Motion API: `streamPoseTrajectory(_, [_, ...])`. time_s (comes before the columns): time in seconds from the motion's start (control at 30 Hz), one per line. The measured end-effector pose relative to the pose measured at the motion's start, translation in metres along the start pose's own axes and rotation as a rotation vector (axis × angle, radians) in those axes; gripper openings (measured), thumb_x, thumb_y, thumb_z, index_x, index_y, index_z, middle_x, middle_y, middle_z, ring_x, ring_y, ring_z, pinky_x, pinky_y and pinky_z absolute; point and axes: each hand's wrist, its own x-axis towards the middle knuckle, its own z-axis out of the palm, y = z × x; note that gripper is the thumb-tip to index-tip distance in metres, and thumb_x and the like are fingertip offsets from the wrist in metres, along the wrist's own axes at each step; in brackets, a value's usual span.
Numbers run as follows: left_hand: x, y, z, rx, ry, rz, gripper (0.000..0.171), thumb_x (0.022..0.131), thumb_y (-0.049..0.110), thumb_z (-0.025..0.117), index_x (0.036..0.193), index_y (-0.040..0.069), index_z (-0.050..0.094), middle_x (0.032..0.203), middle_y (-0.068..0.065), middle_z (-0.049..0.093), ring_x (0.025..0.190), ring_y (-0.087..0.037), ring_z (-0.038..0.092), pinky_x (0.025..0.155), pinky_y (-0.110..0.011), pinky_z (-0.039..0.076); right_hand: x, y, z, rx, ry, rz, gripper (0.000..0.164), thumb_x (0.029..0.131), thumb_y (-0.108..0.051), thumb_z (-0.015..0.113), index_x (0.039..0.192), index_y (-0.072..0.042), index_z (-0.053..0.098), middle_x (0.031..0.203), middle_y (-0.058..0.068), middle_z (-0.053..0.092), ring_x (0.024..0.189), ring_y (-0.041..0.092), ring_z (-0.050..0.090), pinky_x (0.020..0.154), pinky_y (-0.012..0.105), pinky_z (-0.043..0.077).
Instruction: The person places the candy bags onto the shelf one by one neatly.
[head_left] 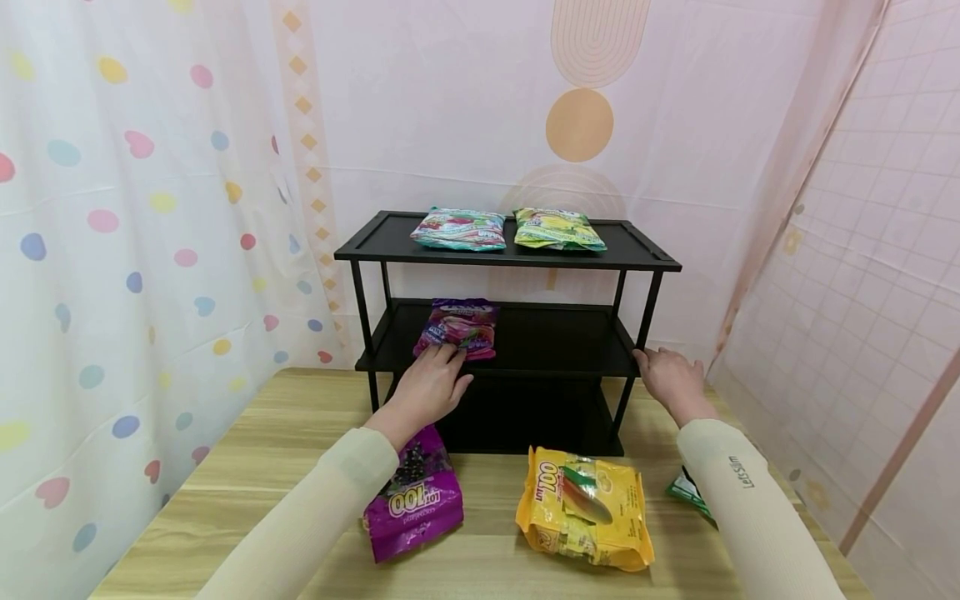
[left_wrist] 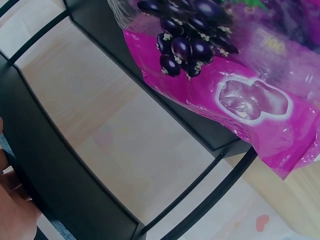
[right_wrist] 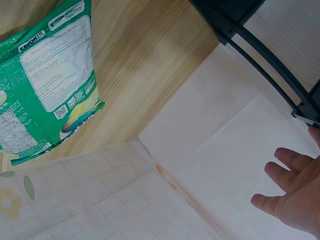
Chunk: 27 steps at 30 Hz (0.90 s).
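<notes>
A black three-tier shelf (head_left: 555, 360) stands on the wooden table. My left hand (head_left: 431, 385) rests at the front edge of its middle tier, fingertips against a small purple candy bag (head_left: 471, 320) lying there. In the left wrist view only part of the left hand (left_wrist: 17, 207) shows, by the shelf edge. My right hand (head_left: 672, 382) touches the shelf's right side near the front post, its other fingers spread in the right wrist view. Two candy bags, one teal and white (head_left: 461, 230) and one yellow-green (head_left: 558, 229), lie on the top tier.
On the table below my left forearm lies a large purple candy bag (head_left: 416, 510) with dark fruit printed on it. A yellow mango candy bag (head_left: 588, 508) lies before the shelf. A green packet (right_wrist: 55, 85) sits by my right forearm. Patterned curtains surround the table.
</notes>
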Motion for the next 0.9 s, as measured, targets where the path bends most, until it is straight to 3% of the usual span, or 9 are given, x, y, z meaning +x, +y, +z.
streamPoseTrajectory(0.7, [0.0067, 0.0017, -0.001, -0.002, -0.085, -0.043, 0.058, 0.102, 0.042, 0.053, 0.137, -0.004, 0.055, 0.134, -0.022, 0.054, 0.124, -0.037, 0.051, 0.107, -0.046, 0.039, -0.0001, -0.001, -0.0012, -0.011, 0.006, -0.004, 0.053, 0.11, -0.034, 0.029, 0.141, 0.002, 0.052, 0.143, 0.03, 0.046, 0.13, 0.05, 0.043, 0.102, 0.076, 0.021])
streamPoseTrajectory(0.9, [0.0052, 0.0014, -0.0024, -0.027, -0.069, -0.048, 0.058, 0.102, 0.042, 0.054, 0.138, -0.003, 0.054, 0.133, -0.022, 0.053, 0.124, -0.036, 0.051, 0.107, -0.046, 0.039, -0.0004, -0.0012, -0.0017, -0.009, 0.003, -0.006, 0.054, 0.11, -0.035, 0.028, 0.141, 0.002, 0.052, 0.143, 0.03, 0.046, 0.13, 0.051, 0.043, 0.102, 0.077, 0.021])
